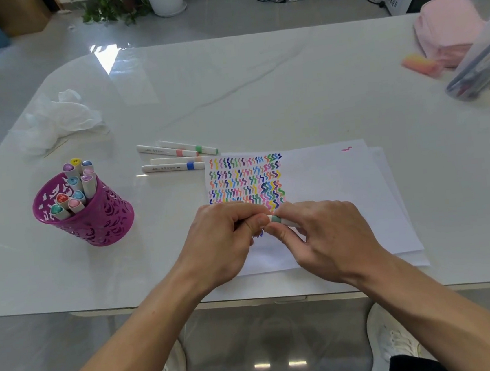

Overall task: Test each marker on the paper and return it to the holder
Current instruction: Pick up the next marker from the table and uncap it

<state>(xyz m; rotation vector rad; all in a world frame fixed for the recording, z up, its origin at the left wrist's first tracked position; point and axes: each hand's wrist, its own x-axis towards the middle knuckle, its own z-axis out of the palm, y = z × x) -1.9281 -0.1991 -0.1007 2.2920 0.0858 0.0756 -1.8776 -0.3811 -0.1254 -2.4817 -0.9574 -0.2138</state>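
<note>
White shoes (393,342), grey floor (276,327), paper (327,176) on glossy marble table (226,81).

Bare table (228,96) is lying open across the far middle. Between the paper (327,176) and the purple holder (105,218) on the left, a clear strip of tabletop is running down to the near edge. Four loose markers (174,159) are lying at the paper's far-left corner, closing off that end of the strip. Capped markers (76,188) are crowding the holder's mouth. Crumpled tissue (58,120) is sitting beyond the holder. The left hand (222,242) and right hand (327,237) are meeting over the paper's near-left part, pinching a green-banded marker (279,219). A pink pouch (448,28), an orange block (418,64) and a clear case (479,70) are cluttering the far right corner.
</note>
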